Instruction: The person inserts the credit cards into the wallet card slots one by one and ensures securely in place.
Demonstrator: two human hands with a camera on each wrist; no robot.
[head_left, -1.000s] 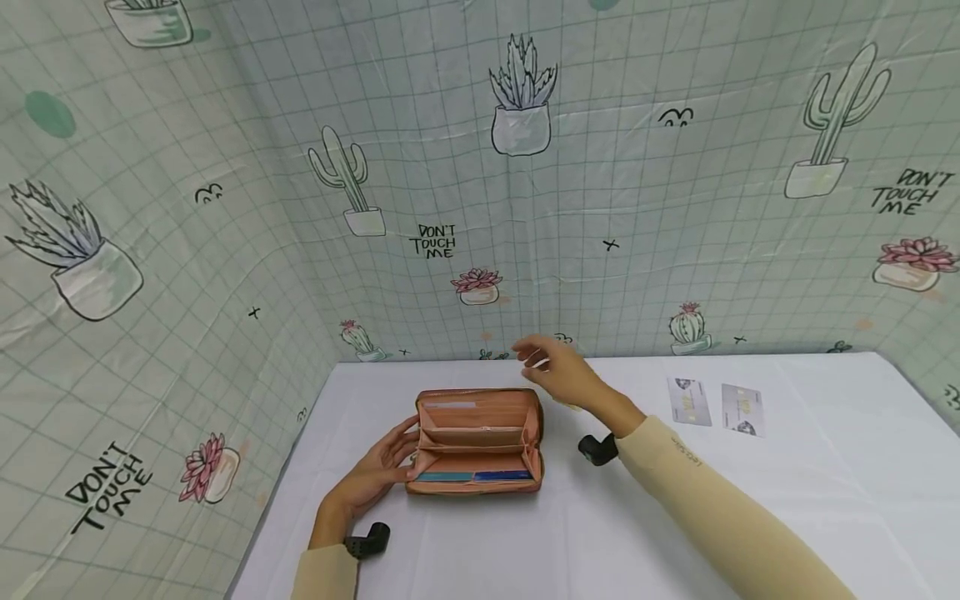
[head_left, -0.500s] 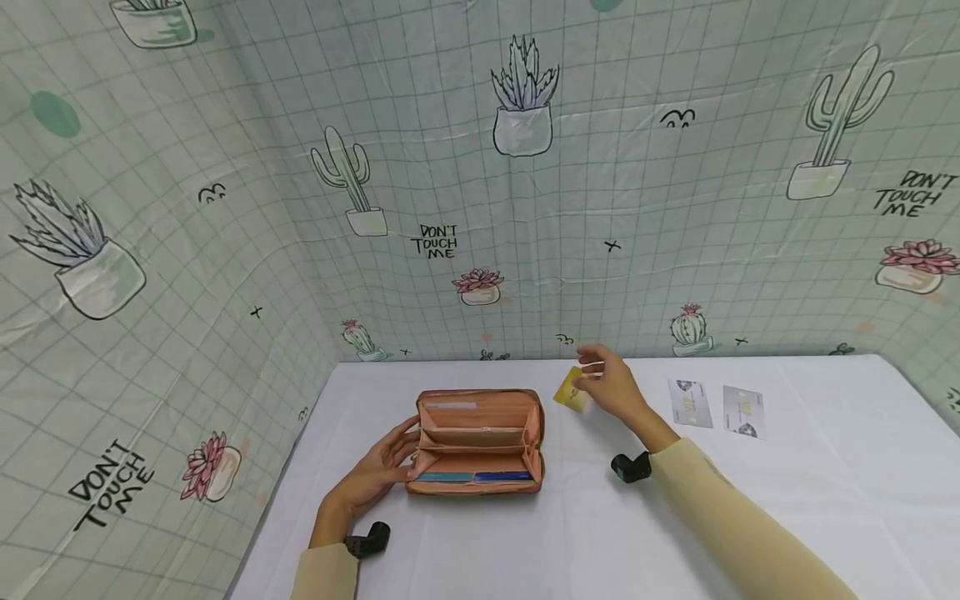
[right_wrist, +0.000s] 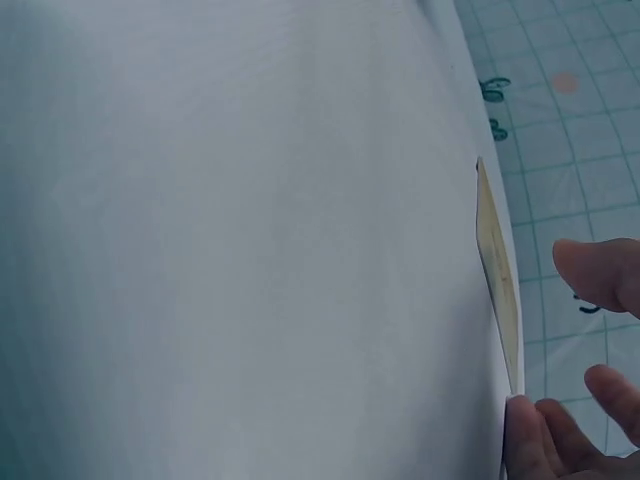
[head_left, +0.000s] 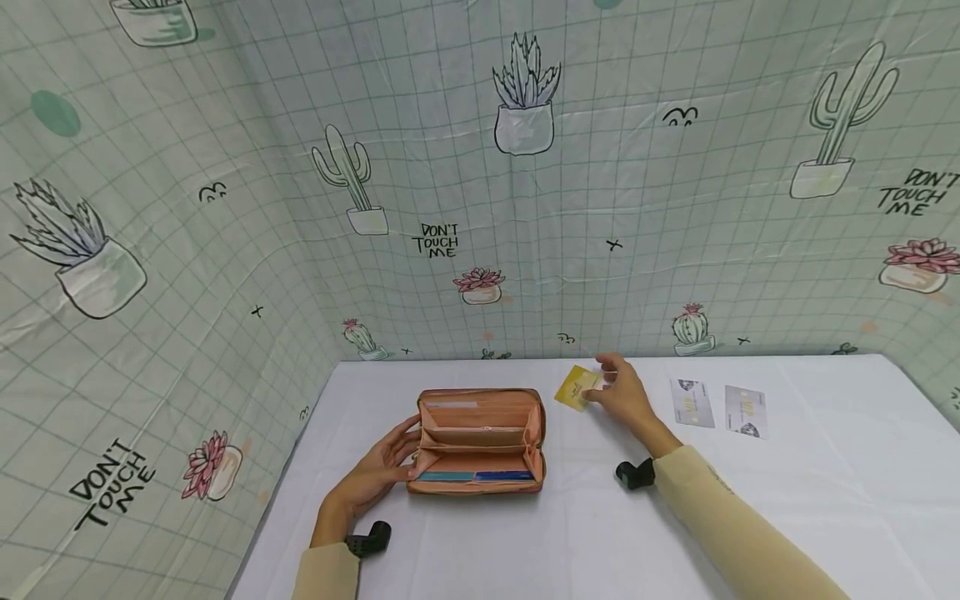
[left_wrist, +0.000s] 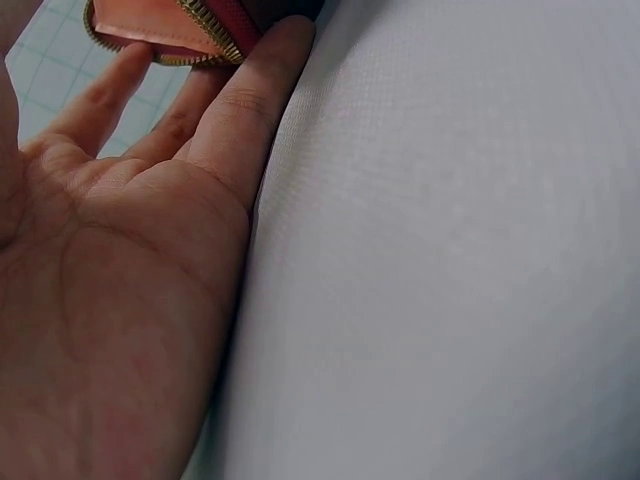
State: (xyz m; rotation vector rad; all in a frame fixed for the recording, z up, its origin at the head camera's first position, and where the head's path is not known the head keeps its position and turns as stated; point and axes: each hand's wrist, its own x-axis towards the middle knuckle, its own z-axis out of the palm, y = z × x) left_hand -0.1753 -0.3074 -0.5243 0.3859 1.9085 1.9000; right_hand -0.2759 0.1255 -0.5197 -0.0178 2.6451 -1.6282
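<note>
An unzipped tan-pink long wallet lies spread on the white table, with a teal card and a blue card in its front slots. My left hand holds its left side, the thumb at the lower corner and the fingers farther up. In the left wrist view, those fingers meet the brass zipper edge. To the right of the wallet a yellow card lies flat. My right hand is at its right end, thumb apart from the fingers; the right wrist view shows fingertips at the card's near end.
Two silver VIP cards lie side by side farther right. A patterned cloth hangs behind the table and along its sides. Each wrist carries a small black camera.
My right hand has moved right, from above the wallet's upper right corner to the yellow card's right end, uncovering the card. The left hand and wallet have stayed put.
</note>
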